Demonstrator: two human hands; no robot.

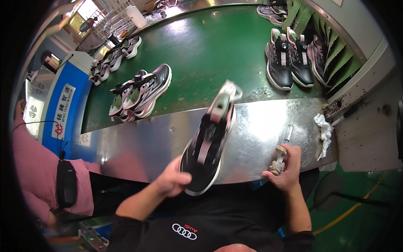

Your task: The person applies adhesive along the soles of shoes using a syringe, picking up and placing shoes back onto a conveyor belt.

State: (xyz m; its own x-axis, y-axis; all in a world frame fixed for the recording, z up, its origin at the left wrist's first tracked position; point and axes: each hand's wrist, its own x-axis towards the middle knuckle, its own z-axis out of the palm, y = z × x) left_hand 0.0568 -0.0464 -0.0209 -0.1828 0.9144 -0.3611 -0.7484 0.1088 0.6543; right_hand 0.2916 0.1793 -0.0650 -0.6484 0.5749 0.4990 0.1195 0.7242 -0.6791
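Note:
My left hand (pixel 170 179) grips a black sneaker (pixel 205 145) with a pink strap and white sole by its toe end. The sneaker is lifted over the metal edge of the bench, its heel pointing away and a little to the right. In my right hand (pixel 290 170), near the bench's front edge, is a small off-white, spool-shaped piece with rounded ends (pixel 278 162); what it is I cannot make out. Just beyond that hand, a slim clear tube (pixel 288 133) lies on the metal strip (pixel 256 138).
Dark and pink sneakers (pixel 153 90) stand at left on the green bench top (pixel 210 46). Black sneakers (pixel 280 63) stand at right beside green flaps (pixel 342 54). Crumpled white cloth (pixel 324 136) lies far right. Someone in pink (pixel 37 168) is at left, by a blue-and-white machine (pixel 69 96).

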